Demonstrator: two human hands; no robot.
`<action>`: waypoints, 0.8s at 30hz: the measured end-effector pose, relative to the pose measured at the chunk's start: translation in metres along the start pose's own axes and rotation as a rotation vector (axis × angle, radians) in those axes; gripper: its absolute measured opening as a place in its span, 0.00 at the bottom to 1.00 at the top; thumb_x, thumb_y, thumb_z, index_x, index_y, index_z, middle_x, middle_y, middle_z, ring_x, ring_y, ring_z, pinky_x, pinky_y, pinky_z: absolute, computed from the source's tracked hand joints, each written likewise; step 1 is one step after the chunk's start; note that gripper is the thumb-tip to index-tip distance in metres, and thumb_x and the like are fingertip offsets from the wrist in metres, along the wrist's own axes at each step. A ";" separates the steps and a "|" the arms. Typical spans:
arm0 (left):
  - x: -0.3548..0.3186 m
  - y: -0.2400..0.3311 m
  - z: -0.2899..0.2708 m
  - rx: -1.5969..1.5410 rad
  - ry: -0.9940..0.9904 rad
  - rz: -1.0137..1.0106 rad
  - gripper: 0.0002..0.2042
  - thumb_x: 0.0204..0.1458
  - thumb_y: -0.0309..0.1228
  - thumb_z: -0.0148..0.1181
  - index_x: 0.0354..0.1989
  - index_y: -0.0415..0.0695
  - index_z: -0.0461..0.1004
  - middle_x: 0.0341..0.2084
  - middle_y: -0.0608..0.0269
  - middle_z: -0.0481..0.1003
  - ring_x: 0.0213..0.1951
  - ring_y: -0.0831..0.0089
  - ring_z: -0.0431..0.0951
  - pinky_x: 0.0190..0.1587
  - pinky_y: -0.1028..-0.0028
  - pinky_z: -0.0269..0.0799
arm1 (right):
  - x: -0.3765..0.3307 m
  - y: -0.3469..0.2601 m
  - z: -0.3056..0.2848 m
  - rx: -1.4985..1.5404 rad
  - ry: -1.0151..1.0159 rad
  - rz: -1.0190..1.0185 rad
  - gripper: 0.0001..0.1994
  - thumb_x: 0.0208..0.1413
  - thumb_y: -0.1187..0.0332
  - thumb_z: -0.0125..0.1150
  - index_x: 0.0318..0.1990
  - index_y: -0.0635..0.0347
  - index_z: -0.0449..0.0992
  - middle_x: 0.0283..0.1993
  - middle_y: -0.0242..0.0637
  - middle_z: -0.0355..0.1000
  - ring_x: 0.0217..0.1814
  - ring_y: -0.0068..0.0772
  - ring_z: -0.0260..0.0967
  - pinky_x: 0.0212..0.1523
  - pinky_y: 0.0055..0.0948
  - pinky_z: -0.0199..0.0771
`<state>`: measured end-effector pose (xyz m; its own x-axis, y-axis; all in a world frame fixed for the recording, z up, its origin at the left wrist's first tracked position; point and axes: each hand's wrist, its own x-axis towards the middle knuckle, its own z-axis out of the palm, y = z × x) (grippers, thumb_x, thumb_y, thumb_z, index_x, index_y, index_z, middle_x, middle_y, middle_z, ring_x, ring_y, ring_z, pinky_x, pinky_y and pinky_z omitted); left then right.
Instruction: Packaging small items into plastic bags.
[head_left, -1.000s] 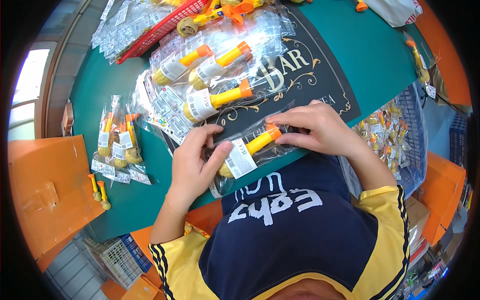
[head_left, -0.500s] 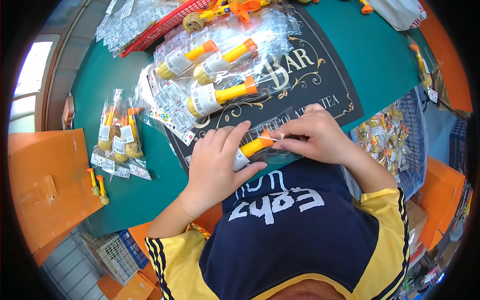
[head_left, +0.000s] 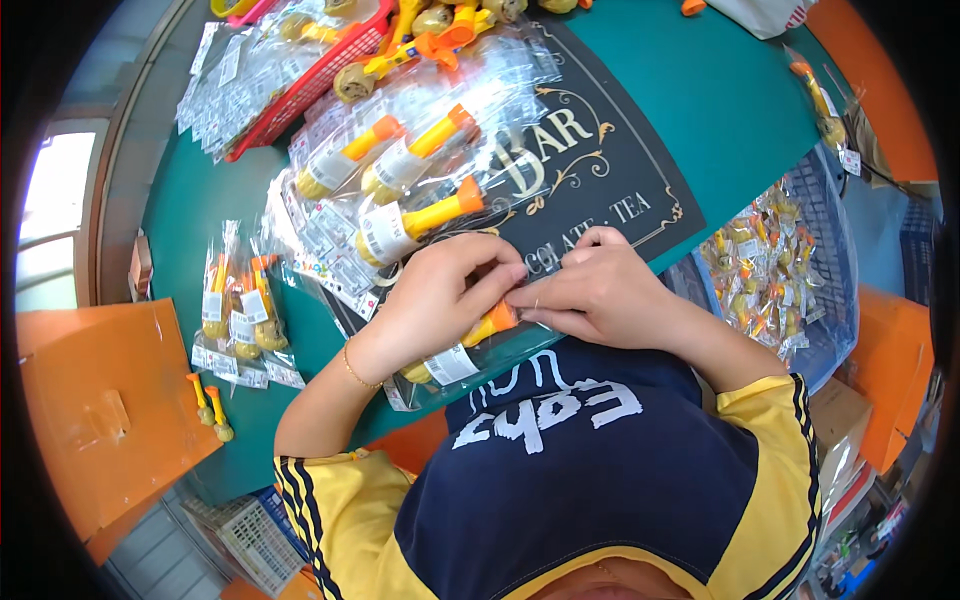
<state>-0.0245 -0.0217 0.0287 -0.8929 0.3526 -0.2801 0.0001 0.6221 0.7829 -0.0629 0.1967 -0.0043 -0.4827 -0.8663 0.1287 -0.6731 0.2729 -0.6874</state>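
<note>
Low in front of me, at the table's near edge, lies a clear plastic bag holding a yellow toy with an orange end point(head_left: 490, 325) and a white label on its body. My left hand point(head_left: 440, 285) is closed, its thumb and fingers pinching the bag close to the toy's orange end. My right hand point(head_left: 590, 290) meets it there, thumb and forefinger closed on the bag's edge. The fingers partly hide the bag's mouth. Just beyond, several bagged toys point(head_left: 440, 205) of the same kind lie on a dark printed mat point(head_left: 640, 180).
A red basket point(head_left: 300, 110) with flat bags stands far left, beside loose toys point(head_left: 440, 45). More bagged toys point(head_left: 240, 315) and two loose ones point(head_left: 212, 408) lie left, near an orange box point(head_left: 110, 390). A blue crate point(head_left: 835, 325) of bagged toys stands right; one bagged toy point(head_left: 825, 110) lies above it.
My left hand has turned inward and gone from spread over the bag to pinching it near my right hand. The bagged toy has shifted slightly left and nearer me. The whole view has tilted slightly.
</note>
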 end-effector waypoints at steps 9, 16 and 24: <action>0.004 -0.010 0.014 -0.373 0.181 -0.110 0.09 0.62 0.32 0.49 0.37 0.38 0.67 0.27 0.62 0.78 0.24 0.81 0.75 0.30 0.81 0.71 | -0.003 0.012 -0.015 0.116 0.015 -0.014 0.09 0.52 0.65 0.64 0.42 0.43 0.81 0.35 0.22 0.79 0.33 0.23 0.72 0.48 0.29 0.58; 0.011 0.002 0.000 -0.450 -0.037 -0.207 0.08 0.62 0.33 0.50 0.39 0.41 0.67 0.23 0.71 0.71 0.21 0.88 0.68 0.23 0.85 0.63 | 0.001 0.010 -0.022 0.174 -0.058 0.016 0.09 0.53 0.67 0.62 0.41 0.45 0.81 0.37 0.24 0.79 0.39 0.22 0.73 0.49 0.30 0.57; 0.016 -0.015 0.020 -0.256 0.195 0.017 0.07 0.57 0.32 0.57 0.33 0.40 0.74 0.20 0.62 0.72 0.21 0.79 0.67 0.26 0.76 0.66 | 0.005 0.000 -0.017 -0.001 -0.107 -0.039 0.12 0.51 0.71 0.60 0.43 0.46 0.80 0.42 0.23 0.74 0.42 0.23 0.70 0.48 0.32 0.57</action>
<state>-0.0302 -0.0110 0.0015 -0.9632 0.2054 -0.1732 -0.0754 0.4121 0.9080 -0.0749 0.1999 0.0084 -0.3934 -0.9161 0.0780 -0.6909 0.2386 -0.6824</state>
